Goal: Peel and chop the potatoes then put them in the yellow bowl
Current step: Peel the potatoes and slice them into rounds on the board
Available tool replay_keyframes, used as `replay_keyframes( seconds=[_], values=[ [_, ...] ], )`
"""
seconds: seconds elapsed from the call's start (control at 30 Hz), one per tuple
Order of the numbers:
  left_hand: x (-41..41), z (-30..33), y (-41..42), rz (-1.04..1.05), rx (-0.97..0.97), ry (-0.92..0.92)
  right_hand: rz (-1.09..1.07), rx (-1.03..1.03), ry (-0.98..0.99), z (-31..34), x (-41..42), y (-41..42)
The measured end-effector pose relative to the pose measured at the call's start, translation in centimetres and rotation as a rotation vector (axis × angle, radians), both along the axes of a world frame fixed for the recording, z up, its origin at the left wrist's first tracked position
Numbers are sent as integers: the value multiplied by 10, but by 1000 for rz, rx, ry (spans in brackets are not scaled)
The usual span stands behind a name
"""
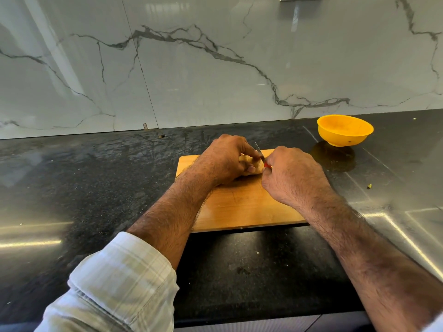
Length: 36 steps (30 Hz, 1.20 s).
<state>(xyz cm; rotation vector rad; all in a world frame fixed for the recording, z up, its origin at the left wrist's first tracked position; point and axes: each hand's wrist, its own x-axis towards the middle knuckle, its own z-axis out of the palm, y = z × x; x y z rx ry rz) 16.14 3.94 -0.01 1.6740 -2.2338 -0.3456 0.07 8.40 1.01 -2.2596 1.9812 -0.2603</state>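
Observation:
A pale brown potato (248, 162) lies on the wooden cutting board (242, 207), mostly covered by my left hand (225, 160), whose fingers curl round it. My right hand (292, 176) grips a knife (260, 153) with a red handle. Its thin blade points up and away, right against the potato's right end. The yellow bowl (345, 130) stands at the back right of the counter, apart from the board, and looks empty.
The board lies on a dark stone counter (96, 188) with a marble wall (215, 68) behind it. A steel surface (395, 188) adjoins the counter on the right. Small scraps (369, 186) dot it. The counter's front edge runs just below my forearms.

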Motion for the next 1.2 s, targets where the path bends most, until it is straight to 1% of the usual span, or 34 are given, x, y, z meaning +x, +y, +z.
replay_keyframes(
  seconds=[0.13, 0.23, 0.37, 0.57, 0.73, 0.87, 0.93, 1.07, 1.2],
  values=[
    [0, 0, 0, -3, -8, 12, 10, -25, -30, 3, 3, -3],
    [-2, 2, 2, -10, -15, 0, 8, 20, -19, 3, 4, 0],
    [-3, 3, 3, -1, -16, -28, 7, -12, 8, -7, -1, 8],
    [-1, 2, 3, -3, -7, 8, 2, -13, -83, -4, 3, 10],
    [-1, 2, 3, 11, 13, 12, 3, 41, -8, -16, 1, 19],
    [1, 5, 6, 6, 13, 23, -1, 67, 3, -18, 1, 18],
    [1, 7, 8, 5, 16, 10, -6, 39, -7, -18, -1, 16],
    [5, 6, 12, 1, 25, 64, -12, -124, -74, -18, -7, 12],
    [4, 4, 16, 41, -6, 102, 11, -158, -79, -12, -4, 12]
  ],
)
